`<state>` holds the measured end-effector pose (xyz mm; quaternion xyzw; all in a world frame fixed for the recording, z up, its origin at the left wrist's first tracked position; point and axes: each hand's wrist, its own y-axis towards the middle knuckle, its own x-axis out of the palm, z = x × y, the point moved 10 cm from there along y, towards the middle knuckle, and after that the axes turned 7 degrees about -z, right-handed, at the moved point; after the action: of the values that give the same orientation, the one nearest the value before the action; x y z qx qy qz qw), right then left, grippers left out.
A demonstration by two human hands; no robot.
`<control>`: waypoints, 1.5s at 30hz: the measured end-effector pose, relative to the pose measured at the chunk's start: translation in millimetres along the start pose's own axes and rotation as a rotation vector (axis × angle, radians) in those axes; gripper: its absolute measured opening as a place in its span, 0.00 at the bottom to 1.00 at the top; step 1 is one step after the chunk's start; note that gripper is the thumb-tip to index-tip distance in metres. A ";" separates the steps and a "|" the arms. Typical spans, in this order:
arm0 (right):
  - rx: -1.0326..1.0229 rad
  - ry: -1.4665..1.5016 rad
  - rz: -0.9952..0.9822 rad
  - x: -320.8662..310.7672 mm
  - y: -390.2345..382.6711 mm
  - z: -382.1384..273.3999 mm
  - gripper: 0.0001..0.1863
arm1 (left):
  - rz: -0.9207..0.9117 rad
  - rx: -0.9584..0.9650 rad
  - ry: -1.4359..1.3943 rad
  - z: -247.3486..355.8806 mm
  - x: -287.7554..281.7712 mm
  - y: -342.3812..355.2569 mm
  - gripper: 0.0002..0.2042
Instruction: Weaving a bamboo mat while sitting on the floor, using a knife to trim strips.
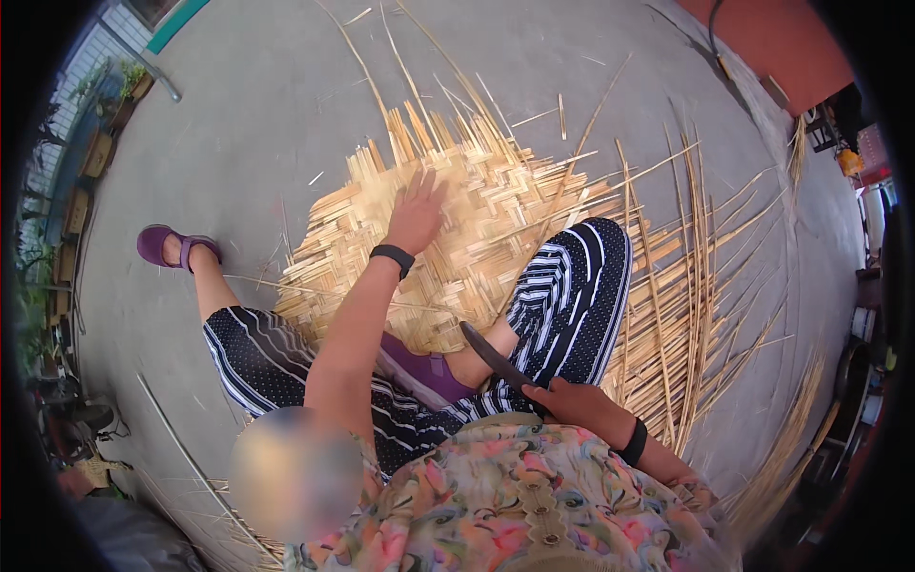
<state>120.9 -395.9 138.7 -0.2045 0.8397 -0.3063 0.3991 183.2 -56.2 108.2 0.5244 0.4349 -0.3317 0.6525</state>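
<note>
A pale mat (457, 257) woven from flat split strips lies on the ground in front of me, with uneven strip ends sticking out along its far and right edges. My left hand (416, 210) rests on its upper middle, palm down and fingers stretched out. Close to my body, my right hand (577, 402) is closed round the near end of a dark knife (494, 355). Its long, narrow blade points up and left, over my bent leg and toward the mat's near edge. The fingers hide its handle.
My purple shoe (426, 375) is at the mat's near edge; my other leg stretches left. Many loose strips (667, 334) lie spread to the right. A thin rod (186, 448) is at the lower left. Plant boxes (98, 153) line the left edge, and a red panel (786, 48) stands far right.
</note>
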 end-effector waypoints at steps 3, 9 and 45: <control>-0.007 0.028 -0.034 0.3 5.7 3.6 0.31 | -0.379 -0.005 -0.365 -31.1 74.3 -11.8 0.14; -0.011 0.064 -0.041 -9.0 19.4 14.4 0.30 | -0.679 -0.256 -0.324 -33.3 90.2 -15.7 0.14; 0.064 0.003 -0.075 -18.0 3.5 -15.2 0.32 | -0.448 0.419 -0.548 120.0 31.8 -103.2 0.03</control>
<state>119.2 -377.5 153.6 -0.2225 0.8219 -0.3480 0.3922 130.6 -195.9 46.8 0.4303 0.2714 -0.6744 0.5351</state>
